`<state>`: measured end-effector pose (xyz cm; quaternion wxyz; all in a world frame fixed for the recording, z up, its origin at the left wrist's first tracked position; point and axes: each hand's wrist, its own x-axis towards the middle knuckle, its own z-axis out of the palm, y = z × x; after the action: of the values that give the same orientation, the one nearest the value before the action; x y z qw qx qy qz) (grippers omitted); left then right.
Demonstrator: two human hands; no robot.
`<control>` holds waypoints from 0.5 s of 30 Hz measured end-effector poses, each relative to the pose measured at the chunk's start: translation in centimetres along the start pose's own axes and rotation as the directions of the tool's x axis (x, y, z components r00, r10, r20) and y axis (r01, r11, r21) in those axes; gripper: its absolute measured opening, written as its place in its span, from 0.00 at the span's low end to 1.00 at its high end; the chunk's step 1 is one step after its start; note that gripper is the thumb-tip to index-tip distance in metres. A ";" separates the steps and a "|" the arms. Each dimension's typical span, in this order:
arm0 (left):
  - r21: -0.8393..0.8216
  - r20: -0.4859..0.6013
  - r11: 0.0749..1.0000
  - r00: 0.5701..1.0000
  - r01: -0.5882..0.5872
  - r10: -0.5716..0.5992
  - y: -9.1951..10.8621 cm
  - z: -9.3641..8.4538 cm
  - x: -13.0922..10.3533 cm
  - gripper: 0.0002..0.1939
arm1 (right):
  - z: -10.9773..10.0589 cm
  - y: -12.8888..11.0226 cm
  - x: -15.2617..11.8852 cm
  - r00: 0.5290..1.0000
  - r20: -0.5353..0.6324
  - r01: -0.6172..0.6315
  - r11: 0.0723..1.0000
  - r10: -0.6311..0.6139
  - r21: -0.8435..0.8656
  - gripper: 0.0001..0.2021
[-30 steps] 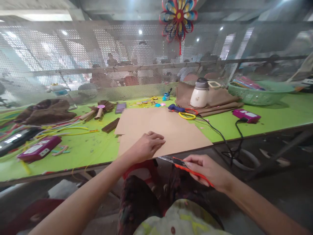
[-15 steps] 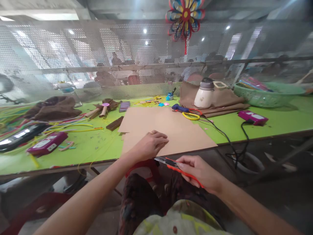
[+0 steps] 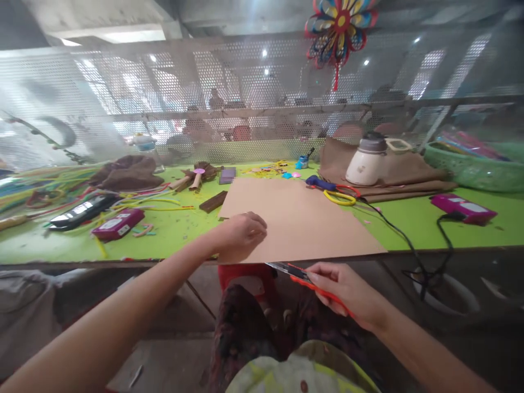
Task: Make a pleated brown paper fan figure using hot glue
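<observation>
On the near part of a sheet of tan paper [image 3: 305, 218] is my left hand [image 3: 242, 233], its fingers loosely curled, with nothing visible in them. The paper lies on the green tabletop along its front edge. Just below that edge, over my lap, my right hand [image 3: 333, 284] grips a red-handled utility knife [image 3: 303, 277]. Its bare blade points left, its tip near the paper's front edge. Beyond the paper's far right corner lie yellow and red loop handles [image 3: 340, 197] beside a blue tool [image 3: 320, 183]. A dark brown strip [image 3: 213, 202] is left of the sheet.
Purple power blocks [image 3: 118, 224] sit on both sides, the right one corded. Folded brown cloth [image 3: 405, 188] lies under a cream flask [image 3: 365, 164]. A green basket [image 3: 470, 169] stands far right. Coloured strands, a brown bundle [image 3: 126, 173] and a black case [image 3: 84, 213] lie left.
My left hand has drawn back left across the paper, its fingers more curled. My right hand still holds the utility knife below the table edge. The camera view has shifted left.
</observation>
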<state>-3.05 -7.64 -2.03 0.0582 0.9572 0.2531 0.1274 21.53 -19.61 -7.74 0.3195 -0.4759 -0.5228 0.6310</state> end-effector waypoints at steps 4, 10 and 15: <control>0.104 0.005 0.994 1.000 0.029 -0.029 -1.4 -0.2 -2.7 0.15 | -0.2 0.4 0.0 1.000 0.010 0.011 1.000 -0.011 0.008 0.20; 0.186 -0.037 0.982 0.999 0.031 -0.025 -1.3 1.2 -3.5 0.18 | 0.2 0.6 -0.1 1.000 0.021 -0.003 1.000 0.003 0.026 0.21; 0.195 -0.040 0.980 0.999 0.035 -0.028 -1.3 1.3 -3.4 0.19 | 0.8 0.2 0.1 1.000 0.018 -0.010 1.000 0.009 0.021 0.22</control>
<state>-6.19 -8.33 -4.20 -0.0387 0.9516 0.2807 0.1186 20.82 -19.86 -7.93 0.3169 -0.4693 -0.5166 0.6422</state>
